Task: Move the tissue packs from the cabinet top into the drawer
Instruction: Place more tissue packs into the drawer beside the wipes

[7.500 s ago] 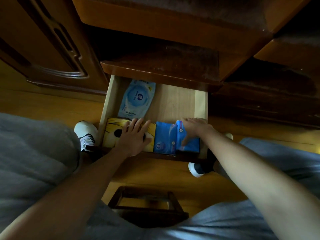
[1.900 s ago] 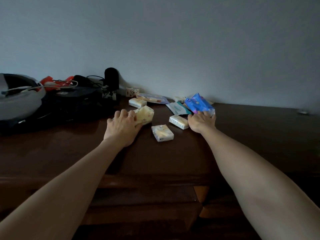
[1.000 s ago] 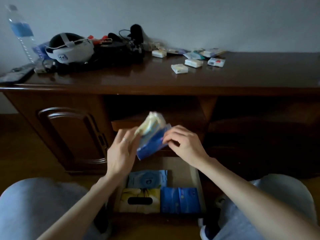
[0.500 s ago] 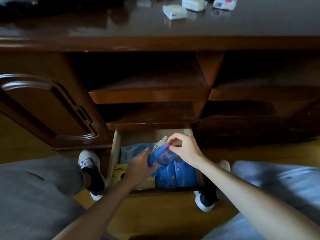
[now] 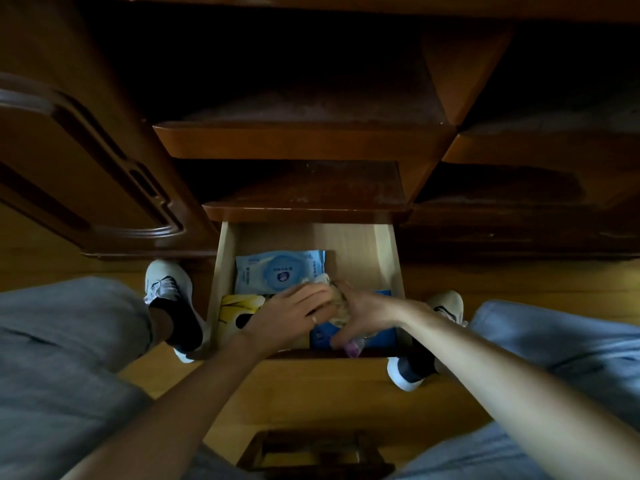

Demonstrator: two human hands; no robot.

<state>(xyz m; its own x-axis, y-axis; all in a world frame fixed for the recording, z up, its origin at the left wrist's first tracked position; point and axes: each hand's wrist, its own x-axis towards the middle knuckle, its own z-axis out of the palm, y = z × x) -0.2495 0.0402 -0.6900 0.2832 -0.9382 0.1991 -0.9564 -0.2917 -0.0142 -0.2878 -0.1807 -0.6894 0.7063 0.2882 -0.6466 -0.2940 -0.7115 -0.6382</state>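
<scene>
Since half a second ago we have lowered the pale pack [image 5: 333, 299] from above the drawer [image 5: 388, 258] down onto the blue packs [image 5: 375, 336] at its front — our left hand [image 5: 294, 315] presses flat, fingers straight, while our right hand [image 5: 362, 315] grips it. At 12 o'clock lies the wet-wipes pouch [image 5: 277, 270]; at 9, the yellow pack [image 5: 239, 308].

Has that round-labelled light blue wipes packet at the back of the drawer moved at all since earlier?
No. The light blue wipes packet lies in the same back-left spot against the drawer's left wall, behind the yellow pack.
</scene>
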